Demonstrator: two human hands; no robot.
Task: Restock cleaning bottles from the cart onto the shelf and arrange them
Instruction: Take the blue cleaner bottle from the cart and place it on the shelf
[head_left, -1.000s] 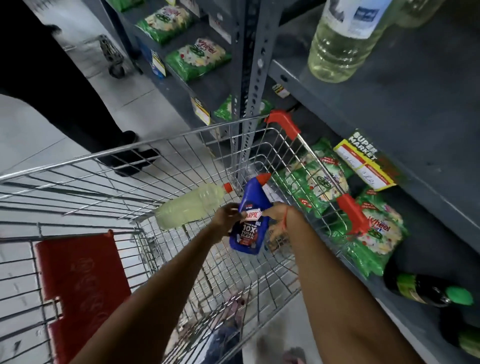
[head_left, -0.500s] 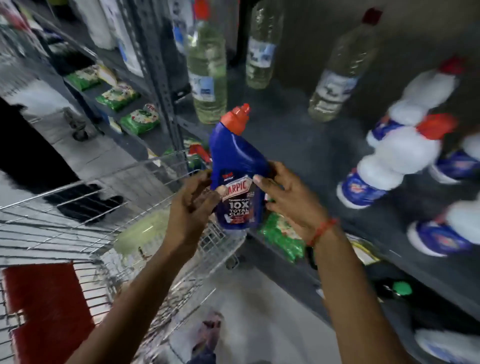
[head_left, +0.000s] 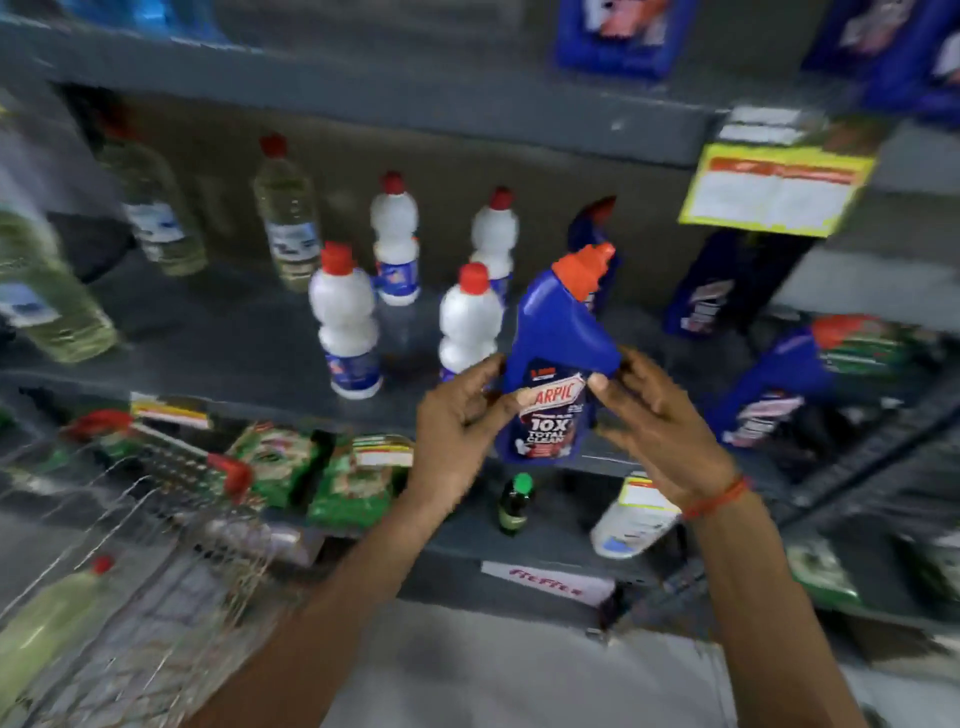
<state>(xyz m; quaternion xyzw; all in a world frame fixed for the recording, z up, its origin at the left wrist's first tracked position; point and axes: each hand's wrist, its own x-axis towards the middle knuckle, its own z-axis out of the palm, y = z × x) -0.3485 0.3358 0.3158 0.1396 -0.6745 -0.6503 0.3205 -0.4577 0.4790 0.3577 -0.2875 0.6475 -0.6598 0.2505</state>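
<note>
I hold a blue Harpic bottle (head_left: 558, 358) with an orange-red cap upright between both hands, in front of the grey shelf (head_left: 249, 358). My left hand (head_left: 460, 421) grips its left side and my right hand (head_left: 654, 421) grips its right side near the shoulder. On the shelf behind stand several white bottles (head_left: 345, 317) with red caps and more blue Harpic bottles (head_left: 774, 384) to the right. The wire cart (head_left: 156, 545) is at lower left, with a pale green bottle (head_left: 47, 623) lying in it.
Clear yellowish bottles (head_left: 288, 218) stand at the shelf's left. Below are green packets (head_left: 348, 478), a dark green-capped bottle (head_left: 516, 501) and a white bottle (head_left: 631, 519). A yellow price tag (head_left: 774, 189) hangs from the shelf above. The view is blurred.
Both hands lifted the blue bottle out of the cart and carried it right and up to the shelf with the white and blue bottles; the view swung that way.
</note>
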